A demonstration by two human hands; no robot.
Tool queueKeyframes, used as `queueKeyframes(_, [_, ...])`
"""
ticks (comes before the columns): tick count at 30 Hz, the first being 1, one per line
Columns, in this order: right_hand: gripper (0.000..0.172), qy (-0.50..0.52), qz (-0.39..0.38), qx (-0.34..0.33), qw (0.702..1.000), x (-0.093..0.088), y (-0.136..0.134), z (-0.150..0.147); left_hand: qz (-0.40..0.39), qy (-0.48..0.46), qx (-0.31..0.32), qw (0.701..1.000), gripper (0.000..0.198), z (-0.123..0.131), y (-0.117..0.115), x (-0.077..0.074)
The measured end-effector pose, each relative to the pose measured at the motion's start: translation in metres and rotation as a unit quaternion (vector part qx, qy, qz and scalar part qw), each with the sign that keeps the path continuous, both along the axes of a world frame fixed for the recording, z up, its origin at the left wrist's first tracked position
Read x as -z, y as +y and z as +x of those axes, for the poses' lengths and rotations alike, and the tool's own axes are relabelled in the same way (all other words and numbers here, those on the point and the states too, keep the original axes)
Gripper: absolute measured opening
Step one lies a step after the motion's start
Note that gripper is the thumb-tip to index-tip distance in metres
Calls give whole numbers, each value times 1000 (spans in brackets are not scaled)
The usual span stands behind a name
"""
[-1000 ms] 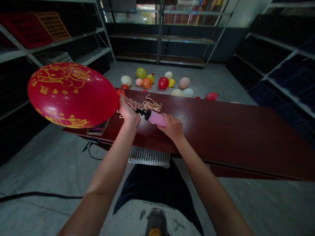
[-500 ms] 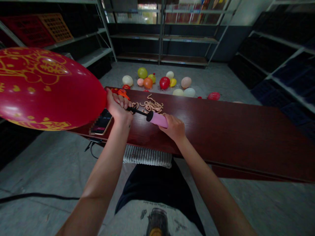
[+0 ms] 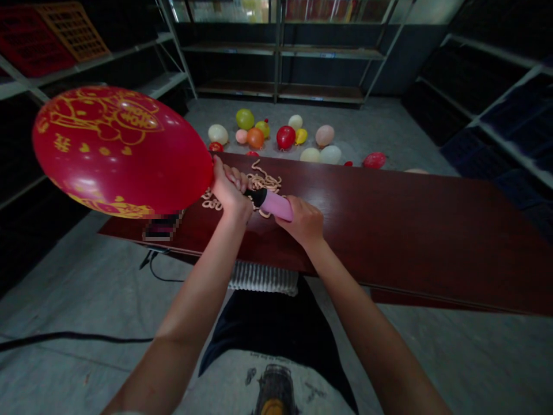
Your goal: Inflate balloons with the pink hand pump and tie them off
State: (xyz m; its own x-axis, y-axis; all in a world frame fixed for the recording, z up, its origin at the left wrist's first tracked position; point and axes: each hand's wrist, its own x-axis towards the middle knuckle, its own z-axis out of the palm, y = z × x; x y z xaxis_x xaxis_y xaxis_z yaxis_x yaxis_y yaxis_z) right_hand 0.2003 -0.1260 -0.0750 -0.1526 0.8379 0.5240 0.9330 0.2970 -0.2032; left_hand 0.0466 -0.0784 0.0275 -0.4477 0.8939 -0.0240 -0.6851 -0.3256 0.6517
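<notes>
A large red balloon (image 3: 121, 155) with yellow printed figures and characters spreads to the left, swollen with air. Its neck end sits in the closed fingers of my left hand (image 3: 231, 187), at the tip end of a hand pump. The pump's nozzle and the balloon's mouth are hidden by those fingers. My right hand (image 3: 306, 220) is wrapped round the pink barrel of the balloon pump (image 3: 277, 205). The barrel's black end lies close against my left hand. Behind and under my hands, a pile of beige, string-like curled pieces (image 3: 266, 181) lies on the table.
The dark red-brown table (image 3: 389, 230) runs far to the right. A partly blurred phone (image 3: 162, 227) lies near its left front edge. Beyond the table, several inflated balloons (image 3: 286, 138) rest on the floor. Metal shelves (image 3: 322, 53) stand at the back and sides.
My left hand and the red balloon have moved right, closer to my right hand. The black rod seen between hand and barrel has slid in, so the pump is now shorter.
</notes>
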Motion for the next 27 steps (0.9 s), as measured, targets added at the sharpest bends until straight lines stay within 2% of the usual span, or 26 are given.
queueKeyframes(6, [34, 3, -9, 15, 1000, -3, 0, 1, 7, 7, 4, 1000, 65, 10, 2, 1])
queueKeyframes(13, [35, 0, -1, 1, 1000, 0, 0, -3, -7, 10, 4, 1000, 61, -2, -2, -1])
queueKeyframes(19, [41, -5, 2, -13, 1000, 4, 1, -3, 15, 4, 1, 1000, 61, -7, -7, -3])
queueKeyframes(27, [43, -7, 15, -29, 999, 6, 0, -4, 9, -10, 0, 1000, 60, -26, -15, -16])
